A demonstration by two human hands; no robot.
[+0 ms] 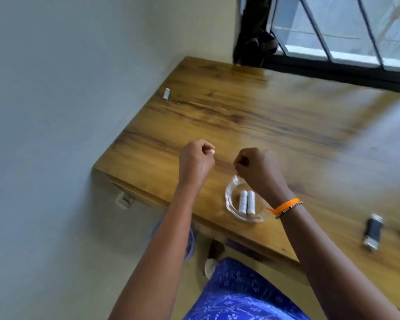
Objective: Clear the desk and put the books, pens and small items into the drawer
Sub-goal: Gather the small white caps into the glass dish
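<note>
Your right hand (259,168) pinches the clear bag (234,202) holding two batteries (247,202); left hand (195,158) curled, contents unclear; next, bag the stray battery (166,94).

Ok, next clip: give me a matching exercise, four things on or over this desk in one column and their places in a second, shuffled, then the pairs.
Things
1. lone white cylinder
2. pair of white cylinders
3. dark gadget
4. clear plastic bag

Places
A. near the desk's right front edge
B. pinched at the top by the right hand
C. inside the bag
D. far left edge, by the wall

Pairs: 1-D, 2-C, 3-A, 4-B
</note>
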